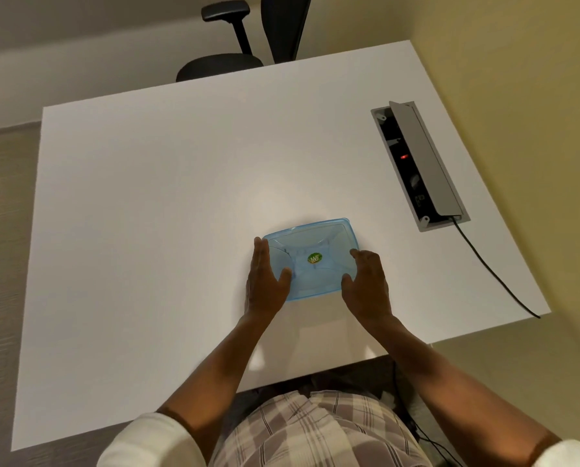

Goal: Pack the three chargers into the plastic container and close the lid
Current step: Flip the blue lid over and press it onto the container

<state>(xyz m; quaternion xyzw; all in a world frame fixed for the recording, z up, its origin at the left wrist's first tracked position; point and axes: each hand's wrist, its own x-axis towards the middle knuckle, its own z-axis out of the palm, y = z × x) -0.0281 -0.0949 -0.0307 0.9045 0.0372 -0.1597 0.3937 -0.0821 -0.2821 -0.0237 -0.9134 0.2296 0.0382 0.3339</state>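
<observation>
Both hands bracket the blue plastic container from its short ends. The left hand lies flat and spread against the left edge, thumb hooked over the near corner of the lid; the right hand is cupped at the right edge, fingers curled down over the rim. Neither is clenched — they press in and down on the box from either side, which looks like a way to steady it and seat the lid evenly.

The lid sits on top, so the closing step seems in hand or nearly done. No chargers lie loose on the white table; whether they are inside is hard to tell through the tinted plastic.

A round green and yellow sticker sits at the lid's centre — its lettering is too small to read.
</observation>
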